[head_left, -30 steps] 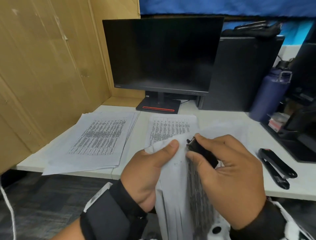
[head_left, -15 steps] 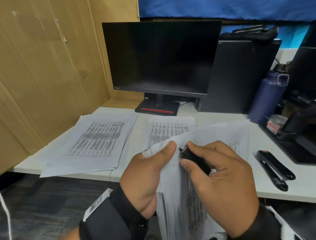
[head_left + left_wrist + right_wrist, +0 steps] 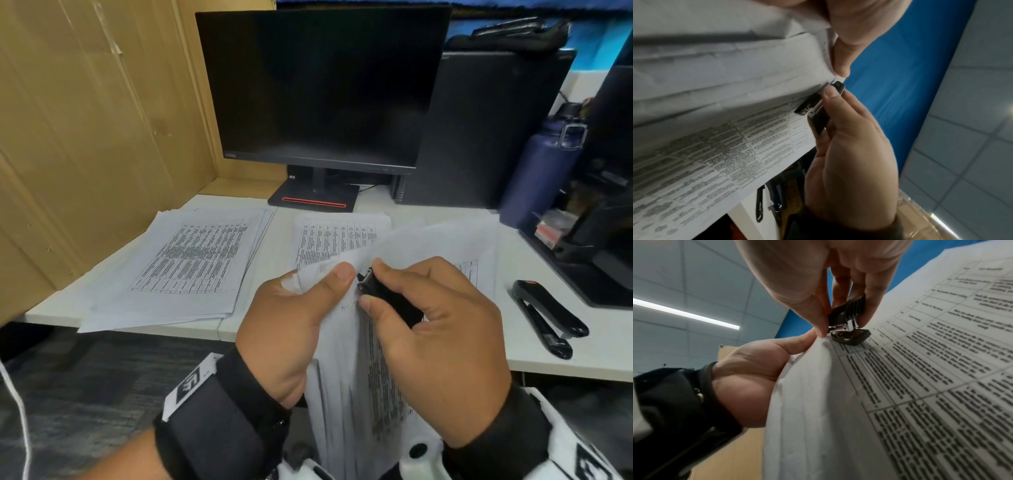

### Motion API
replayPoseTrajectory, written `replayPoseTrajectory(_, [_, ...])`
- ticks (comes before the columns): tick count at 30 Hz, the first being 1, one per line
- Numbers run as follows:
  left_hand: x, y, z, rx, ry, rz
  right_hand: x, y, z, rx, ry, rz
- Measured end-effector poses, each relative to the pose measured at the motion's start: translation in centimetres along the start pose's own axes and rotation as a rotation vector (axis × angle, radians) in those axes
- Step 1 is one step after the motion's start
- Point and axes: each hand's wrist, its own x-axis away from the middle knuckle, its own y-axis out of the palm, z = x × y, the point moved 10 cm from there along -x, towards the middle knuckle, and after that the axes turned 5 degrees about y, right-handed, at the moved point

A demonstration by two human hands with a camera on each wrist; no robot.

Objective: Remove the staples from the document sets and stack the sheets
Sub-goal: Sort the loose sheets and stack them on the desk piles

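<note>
My left hand (image 3: 301, 308) pinches the folded corner of a stapled document set (image 3: 346, 370), held up in front of the desk edge. My right hand (image 3: 428, 329) grips a small black staple remover (image 3: 380, 294) between thumb and fingers. Its metal jaws (image 3: 846, 332) sit against the paper corner right beside my left thumb (image 3: 795, 344). The document set (image 3: 715, 129) shows printed tables. The staple itself is hidden. A stack of loose printed sheets (image 3: 185, 260) lies on the white desk (image 3: 561, 349) at the left, and another printed set (image 3: 335, 236) lies in the middle.
A black stapler (image 3: 548, 318) lies on the desk to the right. A dark monitor (image 3: 322, 89) stands at the back, a black computer case (image 3: 479, 126) and a blue bottle (image 3: 541, 171) to its right. A wooden partition (image 3: 85, 130) borders the left side.
The staple remover has shifted a little leftward, closer to my left thumb at the paper corner. The head view has moved slightly closer.
</note>
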Motion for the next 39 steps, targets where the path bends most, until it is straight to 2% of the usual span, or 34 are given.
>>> replayPoseTrajectory(4, [0.3,-0.1,0.1,-0.048,0.067,0.027,0.1,0.0,-0.2,0.0,-0.047,0.061])
replayPoseTrajectory(7, [0.3,0.1,0.2,-0.014,0.062,0.026,0.5,-0.3,-0.4,-0.006,-0.076,0.105])
replayPoseTrajectory(9, [0.1,0.3,-0.2,0.057,-0.001,-0.002,0.4,-0.3,0.3,-0.098,-0.026,0.094])
replayPoseTrajectory(12, [0.6,0.7,-2.6,0.134,-0.144,-0.046,-0.6,-0.1,1.8,-0.368,0.138,0.033])
replayPoseTrajectory(16, [1.4,1.0,-5.0,0.092,-0.205,-0.054,-1.7,-1.3,0.3,-0.284,0.067,0.031])
replayPoseTrajectory(21, [-0.3,-0.3,-2.2,0.083,-0.153,0.019,-0.7,-0.6,0.5,-0.132,0.071,-0.036])
replayPoseTrajectory(27, [-0.3,-0.6,-1.2,0.07,-0.195,0.023,-0.2,-0.1,0.4,-0.038,0.029,-0.019])
replayPoseTrajectory(32, [-0.2,-0.3,-0.3,0.023,-0.089,0.004,-0.2,-0.5,0.1,-0.053,0.008,0.015])
replayPoseTrajectory(39, [-0.5,-0.6,0.7,-0.101,0.011,0.016,-0.8,-0.4,0.3,-0.075,0.012,-0.035])
